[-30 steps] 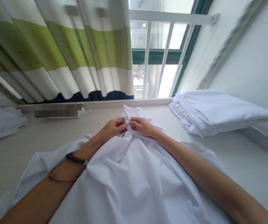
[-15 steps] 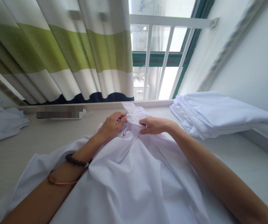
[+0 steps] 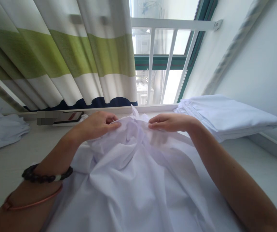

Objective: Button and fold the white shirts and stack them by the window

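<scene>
A large white cloth (image 3: pixel 138 180) lies spread in front of me, with soft folds running toward its gathered far edge. My left hand (image 3: pixel 99 124) pinches that edge on the left, between thumb and fingers. On the right, my right hand (image 3: pixel 168 122) grips the same edge, its thumb hidden under the fabric. Between the two hands a small pointed tip of the cloth stands up. The cloth is thin enough that fingers show faintly through it on the right.
A folded white cloth stack (image 3: pixel 235 114) lies at the right by the wall. At the far left is a crumpled white cloth (image 3: pixel 3 130). A phone (image 3: pixel 68 117) rests near the ledge, below a striped curtain (image 3: pixel 68 51). White railing bars (image 3: pixel 169 61) cross the window.
My hands have moved apart, the left one outward to the left and the right one slightly rightward. The bunched cloth edge between them has spread wider.
</scene>
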Demonstrator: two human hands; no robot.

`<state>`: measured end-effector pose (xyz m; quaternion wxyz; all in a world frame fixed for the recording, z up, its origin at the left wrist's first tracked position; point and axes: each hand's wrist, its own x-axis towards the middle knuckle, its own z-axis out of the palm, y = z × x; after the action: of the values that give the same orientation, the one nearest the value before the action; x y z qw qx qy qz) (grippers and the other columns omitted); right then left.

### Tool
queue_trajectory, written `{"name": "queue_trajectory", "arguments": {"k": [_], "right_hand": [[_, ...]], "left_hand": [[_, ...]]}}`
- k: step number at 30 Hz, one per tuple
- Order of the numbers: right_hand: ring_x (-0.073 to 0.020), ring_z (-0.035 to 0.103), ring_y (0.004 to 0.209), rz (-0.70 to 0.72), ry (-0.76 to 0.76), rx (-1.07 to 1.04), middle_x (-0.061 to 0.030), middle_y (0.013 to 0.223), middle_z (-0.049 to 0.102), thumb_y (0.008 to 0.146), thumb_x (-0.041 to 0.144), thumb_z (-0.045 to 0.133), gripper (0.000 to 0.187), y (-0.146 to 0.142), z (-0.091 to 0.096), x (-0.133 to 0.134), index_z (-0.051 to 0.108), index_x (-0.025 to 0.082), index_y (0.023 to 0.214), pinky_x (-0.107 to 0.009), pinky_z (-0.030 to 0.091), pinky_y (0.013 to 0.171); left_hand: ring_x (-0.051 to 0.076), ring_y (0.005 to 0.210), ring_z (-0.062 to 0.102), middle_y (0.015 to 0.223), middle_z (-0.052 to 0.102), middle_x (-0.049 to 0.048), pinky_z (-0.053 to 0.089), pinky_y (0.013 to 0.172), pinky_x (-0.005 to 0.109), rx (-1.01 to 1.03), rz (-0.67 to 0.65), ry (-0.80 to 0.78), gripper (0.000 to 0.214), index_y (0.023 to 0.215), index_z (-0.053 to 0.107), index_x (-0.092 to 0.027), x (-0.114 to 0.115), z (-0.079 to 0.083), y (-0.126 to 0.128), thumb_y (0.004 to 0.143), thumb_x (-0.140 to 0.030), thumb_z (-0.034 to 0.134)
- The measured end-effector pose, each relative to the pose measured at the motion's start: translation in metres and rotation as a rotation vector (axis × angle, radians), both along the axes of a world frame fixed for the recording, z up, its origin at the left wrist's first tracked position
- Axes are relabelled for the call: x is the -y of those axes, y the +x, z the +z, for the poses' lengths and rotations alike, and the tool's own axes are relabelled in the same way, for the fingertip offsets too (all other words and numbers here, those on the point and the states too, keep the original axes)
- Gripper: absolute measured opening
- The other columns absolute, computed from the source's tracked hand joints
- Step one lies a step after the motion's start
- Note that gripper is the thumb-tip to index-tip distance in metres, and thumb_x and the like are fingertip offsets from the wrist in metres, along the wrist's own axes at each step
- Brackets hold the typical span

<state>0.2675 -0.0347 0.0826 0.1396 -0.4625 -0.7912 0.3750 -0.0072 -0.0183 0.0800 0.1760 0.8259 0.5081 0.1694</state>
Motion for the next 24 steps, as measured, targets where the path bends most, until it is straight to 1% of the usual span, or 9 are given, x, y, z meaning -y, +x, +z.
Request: {"name": "queue_trajectory", "arguments": {"k": [3, 5, 6, 9, 12, 15, 18, 22, 24], "right_hand": [[-0.0167, 0.057, 0.072, 0.006, -0.064, -0.001, -0.0016, 0.085, 0.067, 0.076, 0.033, 0.062, 0.019, -0.014, -0.015, -0.003, 0.070, 0.023, 0.089, -0.025, 0.041, 0.060], [-0.0168, 0.057, 0.070, 0.027, -0.077, 0.088, -0.0018, 0.083, 0.068, 0.075, 0.027, 0.060, 0.014, -0.021, -0.032, -0.008, 0.070, 0.022, 0.084, -0.025, 0.041, 0.059], [-0.0165, 0.057, 0.068, 0.021, -0.060, 0.135, -0.0019, 0.080, 0.068, 0.075, 0.023, 0.059, 0.010, -0.023, -0.041, -0.012, 0.069, 0.021, 0.078, -0.025, 0.041, 0.058], [-0.0161, 0.057, 0.067, -0.057, 0.032, 0.206, -0.0029, 0.076, 0.068, 0.078, 0.019, 0.054, 0.013, -0.030, -0.068, -0.028, 0.064, 0.018, 0.069, -0.024, 0.041, 0.058], [-0.0189, 0.058, 0.080, -0.186, 0.148, 0.199, -0.0085, 0.090, 0.068, 0.084, 0.018, 0.046, 0.017, -0.036, -0.080, -0.052, 0.063, 0.015, 0.079, -0.026, 0.041, 0.066], [-0.0221, 0.055, 0.088, -0.296, 0.234, 0.228, -0.0147, 0.095, 0.066, 0.085, 0.014, 0.044, 0.017, -0.036, -0.072, -0.075, 0.061, 0.012, 0.083, -0.029, 0.039, 0.070], [-0.0212, 0.057, 0.076, -0.308, 0.202, 0.270, -0.0111, 0.082, 0.066, 0.079, 0.021, 0.058, 0.010, -0.025, -0.052, -0.083, 0.062, 0.015, 0.073, -0.030, 0.038, 0.064], [-0.0160, 0.054, 0.056, -0.191, 0.038, 0.366, -0.0029, 0.062, 0.060, 0.064, 0.027, 0.075, 0.015, -0.011, -0.020, -0.069, 0.063, 0.019, 0.059, -0.029, 0.037, 0.055], [-0.0138, 0.051, 0.052, -0.140, 0.062, 0.422, -0.0013, 0.059, 0.059, 0.061, 0.026, 0.077, 0.016, -0.012, -0.005, -0.059, 0.064, 0.019, 0.058, -0.028, 0.035, 0.054]], "left_hand": [[0.016, 0.054, 0.058, 0.066, 0.067, 0.0003, 0.038, 0.045, 0.022, 0.011, -0.197, -0.263, 0.031, 0.073, 0.069, -0.020, 0.009, -0.013, 0.013, 0.077, -0.047, 0.055], [0.018, 0.058, 0.060, 0.068, 0.069, 0.0012, 0.042, 0.050, 0.023, -0.034, -0.301, -0.343, 0.024, 0.071, 0.068, -0.020, 0.010, -0.033, 0.022, 0.076, -0.042, 0.057], [0.020, 0.063, 0.062, 0.072, 0.070, 0.0023, 0.044, 0.054, 0.024, -0.049, -0.309, -0.330, 0.022, 0.072, 0.067, -0.020, 0.009, -0.043, 0.025, 0.076, -0.039, 0.056], [0.022, 0.078, 0.064, 0.088, 0.072, 0.0048, 0.047, 0.068, 0.027, -0.065, -0.217, -0.184, 0.019, 0.085, 0.066, -0.021, -0.005, -0.070, 0.034, 0.077, -0.032, 0.054], [0.023, 0.079, 0.063, 0.088, 0.071, 0.0073, 0.046, 0.071, 0.029, -0.094, -0.039, -0.031, 0.019, 0.090, 0.063, -0.020, -0.032, -0.080, 0.038, 0.077, -0.026, 0.051], [0.024, 0.071, 0.061, 0.079, 0.068, 0.0086, 0.044, 0.064, 0.029, -0.111, 0.064, 0.024, 0.013, 0.081, 0.062, -0.019, -0.060, -0.074, 0.036, 0.074, -0.025, 0.052], [0.022, 0.061, 0.058, 0.066, 0.065, 0.0051, 0.040, 0.055, 0.026, -0.135, 0.077, 0.007, 0.009, 0.063, 0.060, -0.021, -0.074, -0.057, 0.026, 0.066, -0.030, 0.061], [0.019, 0.049, 0.051, 0.052, 0.058, 0.0027, 0.033, 0.047, 0.025, -0.219, 0.067, -0.015, 0.023, 0.048, 0.053, -0.022, -0.063, -0.030, 0.009, 0.062, -0.035, 0.065], [0.017, 0.043, 0.049, 0.046, 0.056, 0.0012, 0.031, 0.044, 0.025, -0.235, 0.050, -0.089, 0.026, 0.048, 0.051, -0.021, -0.049, -0.017, 0.007, 0.065, -0.037, 0.062]]}}
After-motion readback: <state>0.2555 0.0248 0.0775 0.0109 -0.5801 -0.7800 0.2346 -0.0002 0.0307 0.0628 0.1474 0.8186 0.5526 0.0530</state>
